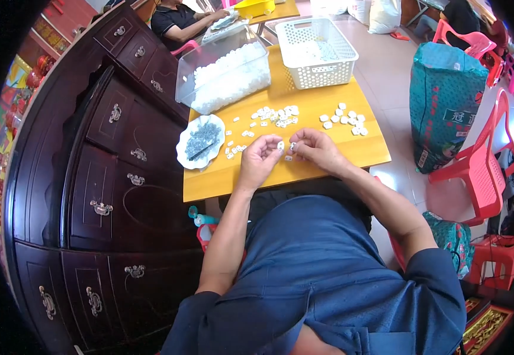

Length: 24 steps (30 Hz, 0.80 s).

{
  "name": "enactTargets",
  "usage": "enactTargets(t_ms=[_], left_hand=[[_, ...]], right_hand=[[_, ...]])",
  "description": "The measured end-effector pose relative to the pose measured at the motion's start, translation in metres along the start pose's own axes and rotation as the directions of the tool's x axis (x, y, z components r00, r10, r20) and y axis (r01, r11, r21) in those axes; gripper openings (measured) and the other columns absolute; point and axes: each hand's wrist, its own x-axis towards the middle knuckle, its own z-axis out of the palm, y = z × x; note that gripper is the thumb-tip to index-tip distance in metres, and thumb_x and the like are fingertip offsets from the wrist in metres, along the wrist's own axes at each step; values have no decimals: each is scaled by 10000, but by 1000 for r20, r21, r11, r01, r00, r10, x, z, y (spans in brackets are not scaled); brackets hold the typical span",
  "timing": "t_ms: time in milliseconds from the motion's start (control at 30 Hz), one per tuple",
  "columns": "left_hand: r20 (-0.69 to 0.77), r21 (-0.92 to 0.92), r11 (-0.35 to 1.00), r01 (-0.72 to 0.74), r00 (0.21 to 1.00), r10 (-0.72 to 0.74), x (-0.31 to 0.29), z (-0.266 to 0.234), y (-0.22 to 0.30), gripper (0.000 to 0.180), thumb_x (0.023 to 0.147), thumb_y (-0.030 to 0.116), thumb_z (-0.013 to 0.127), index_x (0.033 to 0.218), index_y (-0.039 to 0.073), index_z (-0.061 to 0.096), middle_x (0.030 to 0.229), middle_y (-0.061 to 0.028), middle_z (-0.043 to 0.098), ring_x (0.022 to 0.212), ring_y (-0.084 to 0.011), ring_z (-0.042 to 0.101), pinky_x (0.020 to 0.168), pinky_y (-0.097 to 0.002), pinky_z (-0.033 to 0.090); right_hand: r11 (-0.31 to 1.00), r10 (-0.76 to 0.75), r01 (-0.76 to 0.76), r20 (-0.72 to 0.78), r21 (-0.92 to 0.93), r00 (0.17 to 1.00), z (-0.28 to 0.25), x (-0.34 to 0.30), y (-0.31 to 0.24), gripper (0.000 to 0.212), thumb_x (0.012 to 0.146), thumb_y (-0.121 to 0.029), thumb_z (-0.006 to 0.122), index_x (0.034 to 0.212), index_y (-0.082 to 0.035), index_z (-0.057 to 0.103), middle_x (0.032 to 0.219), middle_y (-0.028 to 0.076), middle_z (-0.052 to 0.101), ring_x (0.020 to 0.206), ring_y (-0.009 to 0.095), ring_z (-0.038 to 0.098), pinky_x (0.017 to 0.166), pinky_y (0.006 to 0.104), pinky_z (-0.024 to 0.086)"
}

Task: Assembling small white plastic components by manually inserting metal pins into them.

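Above the near part of the yellow table (221, 186), my left hand (260, 160) pinches a small white plastic piece (280, 145) between thumb and fingers. A hand's breadth or less to its right, my right hand (317, 152) closes its fingertips on another small white piece with dark spots (293, 145). The two pieces are close but apart. Just below the right fingertips lies a loose small white piece (288, 158). Beyond my hands spreads a group of small white pieces with holes (278, 115). White roundish pieces (344, 118) lie together at the right.
A scalloped white dish (183, 148) of small clear-grey parts sits at the left edge. Behind it stand a clear bin (183, 89) of white pieces and a white perforated basket (322, 77). A dark cabinet (121, 195) flanks the left; a green bag (446, 106) and red chairs (476, 177) stand right.
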Motion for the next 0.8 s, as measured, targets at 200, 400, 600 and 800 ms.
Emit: enactTargets(t_ms=[200, 400, 600, 800], left_hand=[[11, -25, 999, 29, 1000, -28, 0, 3, 5, 235, 904, 8, 690, 1137, -3, 660, 939, -1, 678, 798, -53, 622, 753, -215, 531], [-6, -7, 1000, 0, 1000, 0, -1, 1, 2, 230, 908, 8, 681, 1136, 2, 649, 899, 5, 666, 763, -48, 616, 706, -206, 519], [-76, -127, 985, 118, 989, -128, 0, -6, 0, 179, 928, 31, 639, 1107, 33, 632, 869, 9, 647, 660, -33, 559, 565, -191, 452], [-99, -64, 992, 109, 989, -115, 1, -8, -5, 204, 923, 47, 644, 1124, 12, 648, 826, 6, 641, 672, -40, 573, 572, -196, 459]], right_hand=[[999, -7, 9, 35, -46, 999, -1, -1, -3, 164, 981, -85, 605, 1118, 3, 585, 948, 78, 697, 880, 130, 682, 760, 263, 569], [999, -3, 5, 44, -48, 999, 0, 1, -2, 158, 983, -84, 601, 1116, 1, 582, 955, 80, 695, 901, 137, 686, 767, 264, 569], [1000, 12, -12, 4, -21, 1000, -1, 1, -3, 147, 997, -99, 597, 1123, -26, 572, 951, 56, 706, 805, 93, 640, 731, 228, 523], [999, -21, 21, 12, -38, 1000, -2, 0, -2, 156, 997, -123, 600, 1128, -41, 576, 944, 44, 709, 788, 80, 632, 706, 216, 506]])
